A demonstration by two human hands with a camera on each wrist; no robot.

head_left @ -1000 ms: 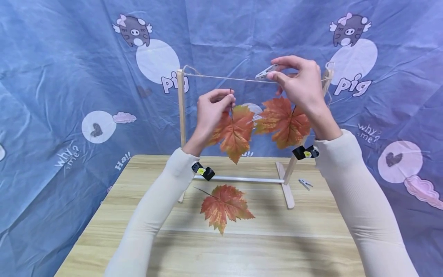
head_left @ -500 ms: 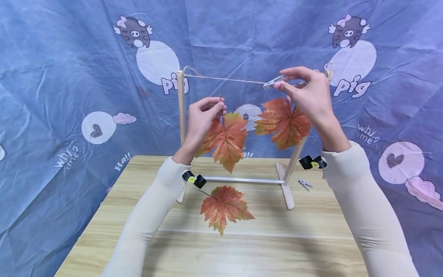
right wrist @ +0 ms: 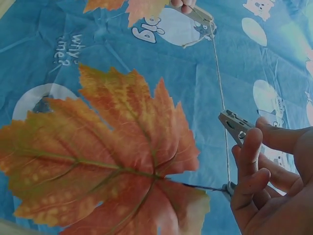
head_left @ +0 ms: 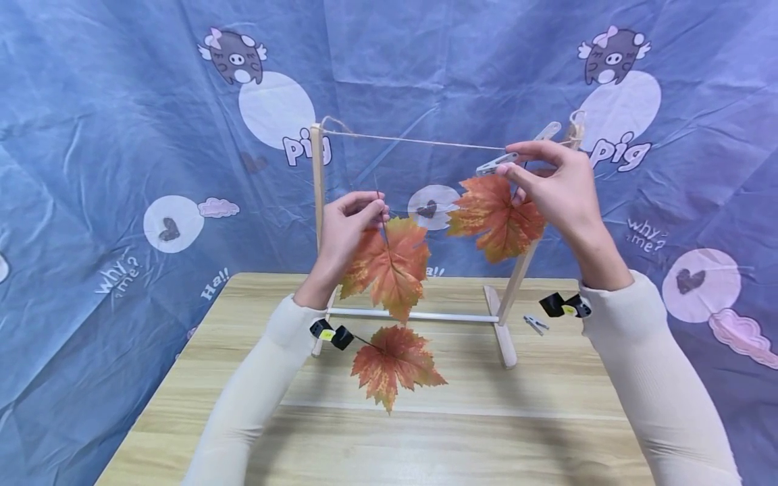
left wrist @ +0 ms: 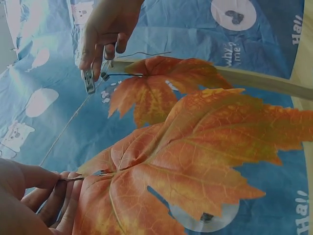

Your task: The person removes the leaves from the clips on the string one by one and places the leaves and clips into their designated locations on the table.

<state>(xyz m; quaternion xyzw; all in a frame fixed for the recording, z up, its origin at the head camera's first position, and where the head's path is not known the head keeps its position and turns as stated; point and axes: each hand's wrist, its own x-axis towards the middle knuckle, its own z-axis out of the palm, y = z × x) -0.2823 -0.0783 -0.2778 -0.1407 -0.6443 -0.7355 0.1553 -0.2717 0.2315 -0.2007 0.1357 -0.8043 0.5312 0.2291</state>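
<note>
My left hand point(head_left: 343, 229) pinches the thin stem of an orange maple leaf point(head_left: 392, 266), which hangs below the fingers. Between thumb and fingers of my right hand point(head_left: 559, 182) is a grey clothespin point(head_left: 495, 164); in the right wrist view this clothespin point(right wrist: 237, 125) is close to the string point(right wrist: 219, 73), touching or not I cannot tell. A second maple leaf point(head_left: 495, 219) hangs at the string's right part, its stem held by another clothespin point(head_left: 549, 132), partly hidden behind my right hand. A third leaf point(head_left: 398, 364) lies on the table.
The string point(head_left: 419, 142) spans a wooden frame with a left post point(head_left: 319, 175), a right post point(head_left: 518, 280) and a white lower bar point(head_left: 437, 316). A loose clothespin point(head_left: 536, 325) lies right of the frame on the wooden table point(head_left: 425, 445). A blue printed cloth point(head_left: 389, 61) hangs behind.
My left hand has moved down and to the left with its leaf. My right hand has moved right and down with the clothespin, towards the hanging leaf. The leaf on the table has stayed put.
</note>
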